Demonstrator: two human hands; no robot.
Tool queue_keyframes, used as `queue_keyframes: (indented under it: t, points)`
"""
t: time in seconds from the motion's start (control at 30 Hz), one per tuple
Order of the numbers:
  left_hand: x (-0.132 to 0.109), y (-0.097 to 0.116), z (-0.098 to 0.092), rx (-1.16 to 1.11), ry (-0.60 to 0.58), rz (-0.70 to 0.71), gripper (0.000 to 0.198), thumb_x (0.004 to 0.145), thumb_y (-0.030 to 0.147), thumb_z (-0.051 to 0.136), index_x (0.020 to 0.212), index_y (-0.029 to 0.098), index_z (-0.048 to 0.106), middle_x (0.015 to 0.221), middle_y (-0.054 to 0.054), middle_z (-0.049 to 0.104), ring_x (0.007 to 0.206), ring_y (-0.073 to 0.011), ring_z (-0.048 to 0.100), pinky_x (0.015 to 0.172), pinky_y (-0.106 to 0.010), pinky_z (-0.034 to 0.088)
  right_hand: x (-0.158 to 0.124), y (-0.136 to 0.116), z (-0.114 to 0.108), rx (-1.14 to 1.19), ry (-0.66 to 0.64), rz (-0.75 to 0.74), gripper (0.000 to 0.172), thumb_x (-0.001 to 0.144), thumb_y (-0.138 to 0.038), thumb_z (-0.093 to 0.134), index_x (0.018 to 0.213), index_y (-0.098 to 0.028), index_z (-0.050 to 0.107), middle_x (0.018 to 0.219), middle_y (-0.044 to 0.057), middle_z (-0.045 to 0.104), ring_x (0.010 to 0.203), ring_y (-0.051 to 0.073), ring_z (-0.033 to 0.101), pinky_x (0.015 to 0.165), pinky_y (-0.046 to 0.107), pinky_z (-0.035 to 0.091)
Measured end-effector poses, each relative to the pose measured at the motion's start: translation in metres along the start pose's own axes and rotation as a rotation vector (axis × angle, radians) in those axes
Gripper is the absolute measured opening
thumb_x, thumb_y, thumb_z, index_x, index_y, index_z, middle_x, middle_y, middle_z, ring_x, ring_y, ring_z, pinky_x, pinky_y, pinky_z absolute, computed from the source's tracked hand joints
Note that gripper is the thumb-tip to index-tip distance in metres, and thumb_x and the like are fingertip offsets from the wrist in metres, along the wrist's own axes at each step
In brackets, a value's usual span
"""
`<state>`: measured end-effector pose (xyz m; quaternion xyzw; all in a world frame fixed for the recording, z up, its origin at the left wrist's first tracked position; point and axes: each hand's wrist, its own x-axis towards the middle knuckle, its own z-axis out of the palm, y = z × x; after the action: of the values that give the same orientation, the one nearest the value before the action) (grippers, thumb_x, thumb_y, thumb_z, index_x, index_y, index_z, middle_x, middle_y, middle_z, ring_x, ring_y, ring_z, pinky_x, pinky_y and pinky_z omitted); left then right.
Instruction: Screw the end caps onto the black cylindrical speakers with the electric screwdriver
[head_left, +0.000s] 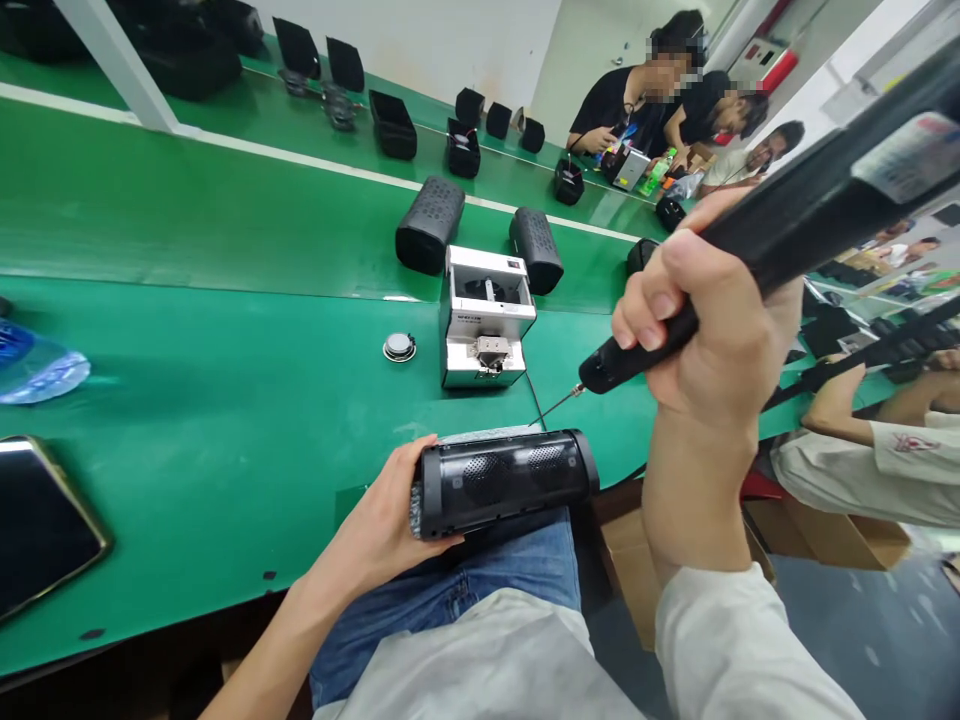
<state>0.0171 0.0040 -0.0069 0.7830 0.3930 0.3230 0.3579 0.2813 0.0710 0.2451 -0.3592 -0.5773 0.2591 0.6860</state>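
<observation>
A black cylindrical speaker (510, 482) lies sideways at the table's front edge, above the lap. Around its left end my left hand (394, 510) is closed, with the thumb side on top. My right hand (712, 320) is wrapped round a black electric screwdriver (641, 345), raised to the right of the speaker. The screwdriver's thin bit points down and left, its tip near the speaker's top back edge; whether they touch I cannot tell. Behind the speaker stands a white and black screw feeder (487, 320).
A round metal part (399, 347) lies left of the feeder on the green table (225, 430). At the left are a phone (45, 525) and a blue plastic item (37, 365). Two dark speaker shells (430, 225) (536, 250) stand behind the feeder. Several people sit at the back and right.
</observation>
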Motion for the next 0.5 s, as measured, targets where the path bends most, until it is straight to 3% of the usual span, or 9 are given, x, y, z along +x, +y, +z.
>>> queue_keyframes:
  t: [0.27, 0.5]
  points:
    - [-0.002, -0.003, 0.0, 0.031, -0.019, -0.018, 0.105, 0.082, 0.035, 0.095, 0.167, 0.029, 0.034, 0.162, -0.018, 0.057, 0.15, -0.0439, 0.063, 0.122, -0.063, 0.059, -0.009, -0.01, -0.019, 0.002, 0.028, -0.006, 0.014, 0.084, -0.015, 0.081, 0.088, -0.026, 0.073, 0.055, -0.009, 0.048, 0.036, 0.01, 0.039, 0.035, 0.03, 0.032]
    - [-0.002, -0.005, -0.001, 0.034, -0.011, -0.04, 0.101, 0.083, 0.037, 0.093, 0.166, 0.031, 0.036, 0.162, -0.016, 0.059, 0.149, -0.0427, 0.064, 0.124, -0.062, 0.057, -0.015, 0.006, -0.025, 0.04, -0.03, 0.036, 0.018, 0.088, -0.022, 0.089, 0.093, -0.027, 0.073, 0.057, -0.009, 0.054, 0.037, 0.011, 0.046, 0.037, 0.028, 0.041]
